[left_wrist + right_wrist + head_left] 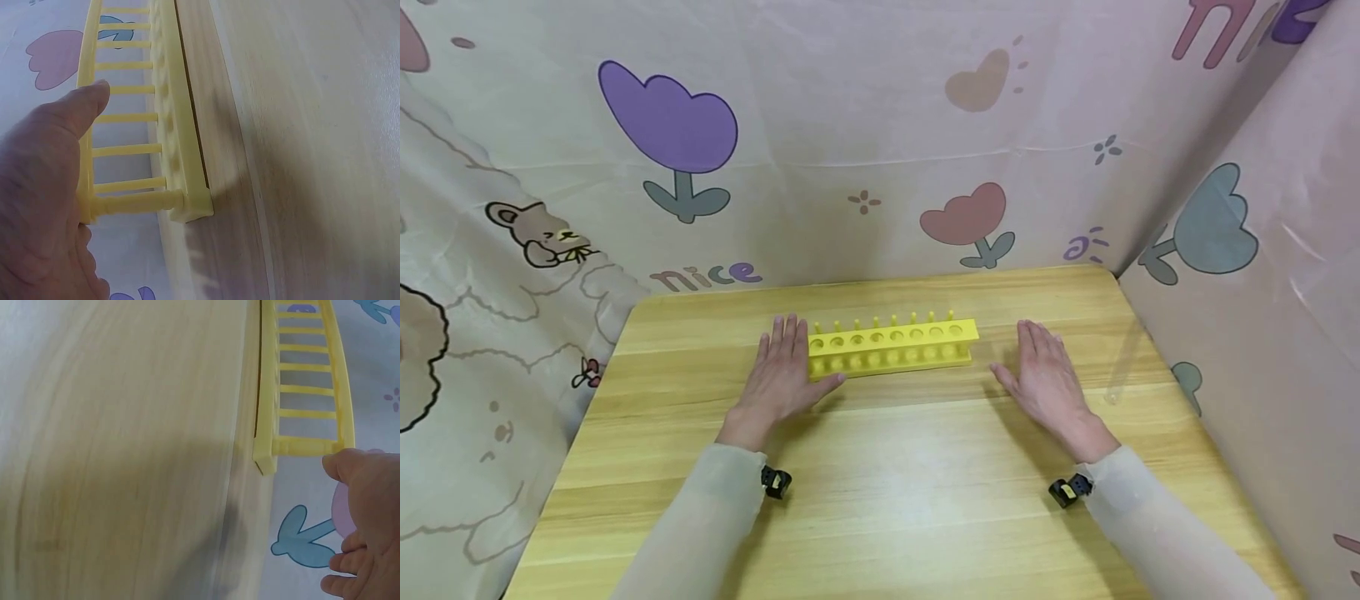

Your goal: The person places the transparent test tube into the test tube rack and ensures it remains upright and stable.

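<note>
A yellow test tube rack [891, 346] with a row of round holes and short pegs along its back stands on the wooden table. My left hand [781, 367] is at the rack's left end, fingers straight and pointing away, thumb stretched out in front of it. In the left wrist view the left thumb [87, 103] overlaps the rack's upper bar. To the right of the rack, apart from it in the head view, my right hand [1045, 379] has straight fingers and a spread thumb. Neither hand grips anything.
A clear, thin tube [1116, 379] lies on the table [895, 492] to the right of the right hand. Printed cloth [820, 108] hangs behind the table and along both sides. A small black camera is worn at each wrist.
</note>
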`<state>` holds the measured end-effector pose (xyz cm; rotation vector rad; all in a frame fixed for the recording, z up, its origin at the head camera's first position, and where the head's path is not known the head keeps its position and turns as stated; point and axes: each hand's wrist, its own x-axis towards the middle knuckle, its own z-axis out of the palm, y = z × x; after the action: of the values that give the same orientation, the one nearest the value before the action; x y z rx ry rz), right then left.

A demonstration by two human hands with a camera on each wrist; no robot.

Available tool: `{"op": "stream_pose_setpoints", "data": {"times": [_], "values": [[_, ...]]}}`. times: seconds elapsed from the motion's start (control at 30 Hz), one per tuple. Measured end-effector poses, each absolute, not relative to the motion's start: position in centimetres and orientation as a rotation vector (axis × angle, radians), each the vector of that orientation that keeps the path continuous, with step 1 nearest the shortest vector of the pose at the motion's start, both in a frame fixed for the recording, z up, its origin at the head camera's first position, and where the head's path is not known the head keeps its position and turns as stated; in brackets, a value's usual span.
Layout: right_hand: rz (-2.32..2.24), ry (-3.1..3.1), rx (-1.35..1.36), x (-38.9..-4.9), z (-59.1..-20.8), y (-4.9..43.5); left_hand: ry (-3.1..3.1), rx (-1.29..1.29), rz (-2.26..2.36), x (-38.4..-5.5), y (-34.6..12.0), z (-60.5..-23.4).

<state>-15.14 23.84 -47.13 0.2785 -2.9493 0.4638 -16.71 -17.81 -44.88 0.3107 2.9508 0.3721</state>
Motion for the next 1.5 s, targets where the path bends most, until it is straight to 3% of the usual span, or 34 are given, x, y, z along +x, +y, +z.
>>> {"op": "stream_pose_setpoints", "data": {"times": [0.47, 1.17, 1.5], "values": [[0.408, -2.968, 0.013, -16.3, -46.8, 27.5, 2.939, 0.281, 0.403, -16.7, -17.7, -45.0], [0.345, -3.229, -0.476, -18.8, -45.6, 37.5, 2.934, 0.277, 0.456, -16.7, -17.8, -45.1], [0.363, -3.343, -0.592, -19.3, -46.2, 39.1, 2.932, 0.283, 0.473, -16.8, -17.7, -45.3]]}}
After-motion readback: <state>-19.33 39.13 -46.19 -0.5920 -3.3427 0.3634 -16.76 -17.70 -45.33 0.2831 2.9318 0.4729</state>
